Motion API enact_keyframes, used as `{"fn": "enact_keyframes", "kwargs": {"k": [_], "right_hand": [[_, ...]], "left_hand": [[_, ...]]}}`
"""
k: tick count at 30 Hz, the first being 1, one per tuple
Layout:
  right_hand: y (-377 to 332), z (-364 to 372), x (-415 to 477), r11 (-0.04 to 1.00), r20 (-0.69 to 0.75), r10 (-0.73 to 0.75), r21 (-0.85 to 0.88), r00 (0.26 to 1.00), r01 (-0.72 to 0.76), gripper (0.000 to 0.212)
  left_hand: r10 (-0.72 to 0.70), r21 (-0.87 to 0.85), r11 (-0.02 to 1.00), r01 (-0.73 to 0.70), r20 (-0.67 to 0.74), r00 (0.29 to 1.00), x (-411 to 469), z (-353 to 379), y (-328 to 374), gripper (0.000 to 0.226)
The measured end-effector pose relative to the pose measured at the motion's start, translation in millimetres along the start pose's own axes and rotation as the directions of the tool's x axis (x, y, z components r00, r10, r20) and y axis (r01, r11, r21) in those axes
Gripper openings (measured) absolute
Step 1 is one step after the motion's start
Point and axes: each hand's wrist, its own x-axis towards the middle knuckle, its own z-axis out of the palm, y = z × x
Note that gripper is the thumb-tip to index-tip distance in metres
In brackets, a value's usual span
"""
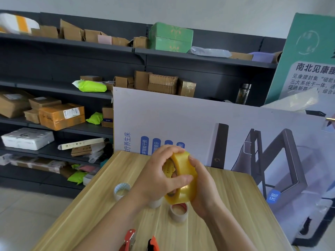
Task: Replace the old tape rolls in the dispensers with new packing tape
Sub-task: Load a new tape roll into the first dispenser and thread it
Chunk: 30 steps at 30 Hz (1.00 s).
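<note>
A thick yellowish roll of packing tape (pixel 184 180) is held up above the wooden table (pixel 235 205) between both hands. My left hand (pixel 161 176) grips its near side, thumb across the outer face and fingers over the top. My right hand (pixel 201 187) cups its right side. Below the hands lie three nearly spent rolls: a white one (pixel 121 191) at the left, one (pixel 155 203) mostly hidden under my left wrist, and a pale one (pixel 179 212) in the middle. Two red dispensers (pixel 128 240) (pixel 153 244) poke in at the bottom edge.
A large printed cardboard panel (pixel 199 124) stands upright along the table's far edge. Dark shelving (pixel 72 98) with parcels and boxes fills the wall behind. A tall green box (pixel 308 57) leans at the right. Tiled floor (pixel 27 214) lies to the left.
</note>
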Motion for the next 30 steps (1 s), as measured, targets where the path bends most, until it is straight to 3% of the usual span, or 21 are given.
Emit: {"fn": "enact_keyframes", "kwargs": {"k": [6,17,21,25,30], "right_hand": [[0,0,1,0.999,0.042,0.043,-0.004,0.998,-0.043,0.058],[4,2,-1,0.995,0.103,0.075,-0.069,0.992,-0.068,0.063],[12,-2,2,0.987,0.099,0.114,-0.121,0.989,-0.102,0.071],[14,-6,4,0.975,0.09,0.172,-0.16,0.981,-0.156,0.082],[11,-10,8,0.974,0.123,0.174,-0.169,0.977,-0.152,0.09]], "left_hand": [[-0.152,-0.041,0.987,0.155,0.067,0.986,10,-16,12,0.058],[-0.169,0.105,0.981,0.162,0.062,0.984,9,-20,15,0.03],[-0.181,0.077,0.981,0.179,0.013,0.983,6,-16,7,0.017],[-0.203,0.102,0.974,0.202,0.004,0.979,5,-17,3,0.028],[-0.163,0.001,0.986,0.165,0.152,0.975,0,-22,-8,0.032]]}}
